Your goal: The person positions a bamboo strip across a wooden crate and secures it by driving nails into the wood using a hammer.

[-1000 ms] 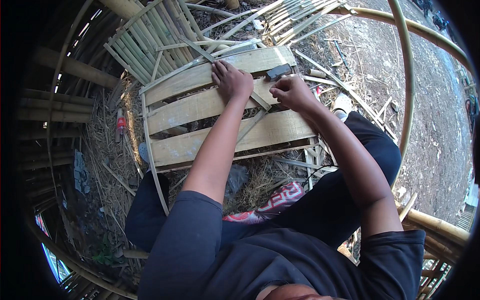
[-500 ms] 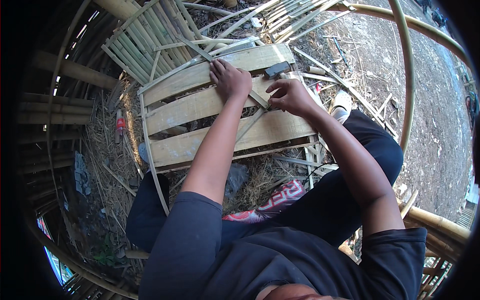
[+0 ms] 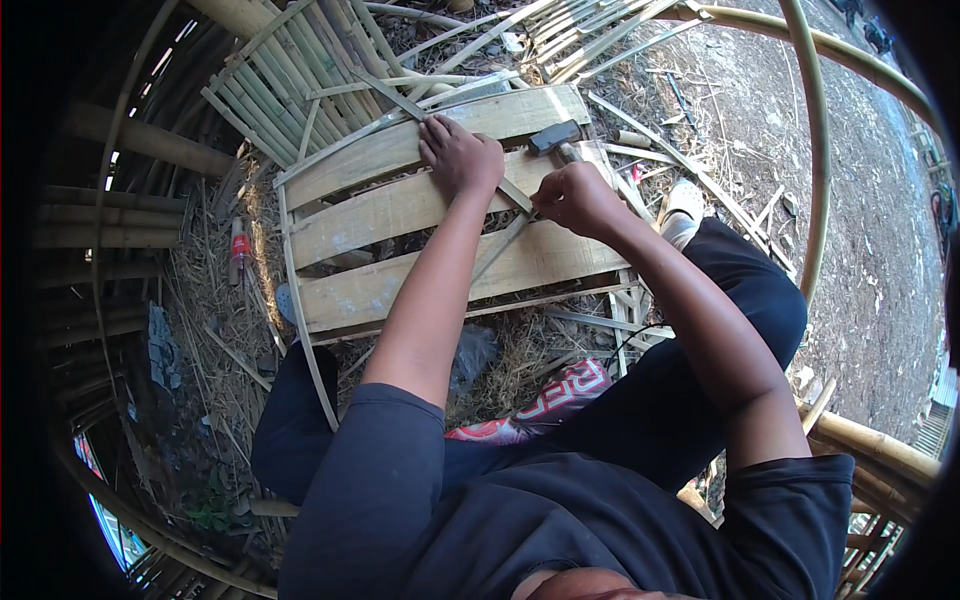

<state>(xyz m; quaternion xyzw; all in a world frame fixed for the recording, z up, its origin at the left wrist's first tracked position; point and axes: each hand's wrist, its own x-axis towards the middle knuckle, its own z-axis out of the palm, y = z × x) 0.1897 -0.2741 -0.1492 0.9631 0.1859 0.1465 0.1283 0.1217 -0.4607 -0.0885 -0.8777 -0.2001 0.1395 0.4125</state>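
Observation:
A long bamboo strip [image 3: 514,193] lies slantwise across a low slatted wooden top [image 3: 375,228] made of wide pale planks. My left hand [image 3: 462,157] grips the strip from above on the far planks, fingers curled over it. At the strip's near end, my right hand [image 3: 578,200] is closed in a pinch; whatever sits between its fingertips is hidden. Just beyond the right hand rests a hammer [image 3: 553,138], its dark head on the planks and its handle partly covered by the hand. A second thin strip [image 3: 500,250] meets the first near my right fingertips.
Bamboo slat panels [image 3: 285,90] lean at the far left, with more strips [image 3: 600,35] piled at the far side. A curved bamboo pole [image 3: 815,150] rises at the right. A red-labelled bottle [image 3: 240,248] lies among shavings. A printed sack [image 3: 560,395] lies between my legs.
The fingers of my right hand have come together near the strip's end, where they were apart before. My left hand has stayed on the strip.

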